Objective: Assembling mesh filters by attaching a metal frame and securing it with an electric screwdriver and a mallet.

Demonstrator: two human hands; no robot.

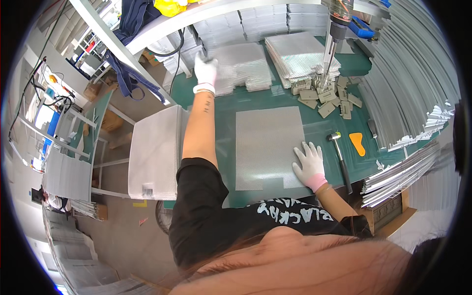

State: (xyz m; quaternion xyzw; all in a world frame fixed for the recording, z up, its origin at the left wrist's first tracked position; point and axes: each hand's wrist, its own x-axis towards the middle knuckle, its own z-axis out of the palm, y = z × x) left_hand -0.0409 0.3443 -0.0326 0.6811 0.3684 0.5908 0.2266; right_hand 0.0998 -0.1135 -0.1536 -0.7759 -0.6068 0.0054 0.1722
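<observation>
A grey mesh sheet with a notched near edge lies flat on the green table top in front of me. My right hand, in a white glove with a pink cuff, rests with spread fingers at the sheet's right edge and holds nothing. Far forward on the left, my gloved left hand reaches to the left edge of a pile of mesh sheets. Motion smears its fingers, so a grip cannot be made out.
Right of the sheet lie a hammer and an orange scraper. Small metal plates are heaped below a hanging power screwdriver. Another mesh stack stands behind them, and one at the left. Long metal strips crowd the right side.
</observation>
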